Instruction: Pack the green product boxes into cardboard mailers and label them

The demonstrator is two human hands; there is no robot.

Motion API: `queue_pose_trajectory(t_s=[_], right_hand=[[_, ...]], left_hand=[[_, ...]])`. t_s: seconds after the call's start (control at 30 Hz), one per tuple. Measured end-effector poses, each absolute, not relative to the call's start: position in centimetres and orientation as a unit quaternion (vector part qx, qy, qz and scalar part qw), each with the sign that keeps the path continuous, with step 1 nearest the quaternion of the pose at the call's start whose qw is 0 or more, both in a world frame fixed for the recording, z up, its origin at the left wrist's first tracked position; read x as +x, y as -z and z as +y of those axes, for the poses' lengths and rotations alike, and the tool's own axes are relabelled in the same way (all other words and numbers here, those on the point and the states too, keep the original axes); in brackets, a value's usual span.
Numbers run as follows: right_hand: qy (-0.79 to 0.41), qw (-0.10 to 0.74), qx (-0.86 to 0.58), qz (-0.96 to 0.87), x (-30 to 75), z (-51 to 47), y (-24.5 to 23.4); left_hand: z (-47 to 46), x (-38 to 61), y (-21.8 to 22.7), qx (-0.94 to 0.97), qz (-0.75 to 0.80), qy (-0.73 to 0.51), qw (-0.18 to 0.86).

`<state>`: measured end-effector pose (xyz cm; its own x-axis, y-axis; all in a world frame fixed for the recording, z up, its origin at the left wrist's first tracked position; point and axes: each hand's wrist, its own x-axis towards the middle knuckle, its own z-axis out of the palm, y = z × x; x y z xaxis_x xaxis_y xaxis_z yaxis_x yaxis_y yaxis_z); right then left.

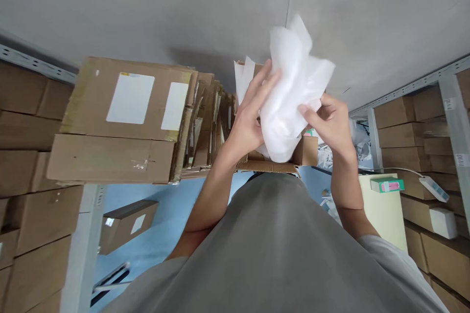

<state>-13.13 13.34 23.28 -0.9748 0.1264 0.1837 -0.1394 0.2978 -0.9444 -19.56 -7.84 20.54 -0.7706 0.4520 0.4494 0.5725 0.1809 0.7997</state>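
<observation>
A crumpled bundle of white foam wrapping sheet [290, 93] is held up between my two hands, over an open cardboard box [270, 166] close to my body. My left hand [251, 112] presses along the bundle's left side, fingers pointing up and thumb behind its edge. On the right side, my right hand [330, 120] pinches the sheet between thumb and fingers. What the sheet wraps, if anything, cannot be seen. White paper-like strips [244, 76] stick up from the box's back left, and its inside is mostly hidden by the bundle.
Flattened cardboard boxes [121, 102] stand packed to the left. Shelves of brown cartons [40, 156] [411, 137] line both sides. A small green box [387, 184] lies on a pale surface [384, 220] at right, near a white power strip [434, 189]. One carton [128, 225] rests on the blue floor.
</observation>
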Motion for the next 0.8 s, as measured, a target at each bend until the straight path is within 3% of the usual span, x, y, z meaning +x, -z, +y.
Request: queue_pose_trajectory(t_s=[0.1,0.23,0.37,0.47,0.6,0.8], right_hand=[[-0.564,0.093,-0.023,-0.82,-12.0,12.6,-22.2],[-0.532,0.056,-0.04,-0.844,-8.6,12.1,-21.2],[-0.463,-0.122,0.087,-0.874,-6.9,11.9,-19.5],[-0.293,-0.224,0.125,-0.921,-7.9,11.1,-18.1],[-0.058,-0.276,0.076,-0.956,-10.0,8.4,-17.4],[-0.003,-0.298,0.08,-0.951,-11.7,4.9,-16.9]], left_hand=[[-9.5,-17.9,-21.0,-0.378,-0.747,0.541,0.079],[-12.8,-15.4,-19.8,-0.332,-0.791,0.514,-0.012],[-14.3,-13.7,-17.3,-0.311,-0.837,0.437,-0.111],[-13.3,-13.0,-15.8,-0.325,-0.874,0.322,-0.166],[-12.3,-12.6,-15.7,-0.325,-0.909,0.217,-0.143],[-15.0,-12.4,-17.0,-0.297,-0.923,0.222,-0.102]])
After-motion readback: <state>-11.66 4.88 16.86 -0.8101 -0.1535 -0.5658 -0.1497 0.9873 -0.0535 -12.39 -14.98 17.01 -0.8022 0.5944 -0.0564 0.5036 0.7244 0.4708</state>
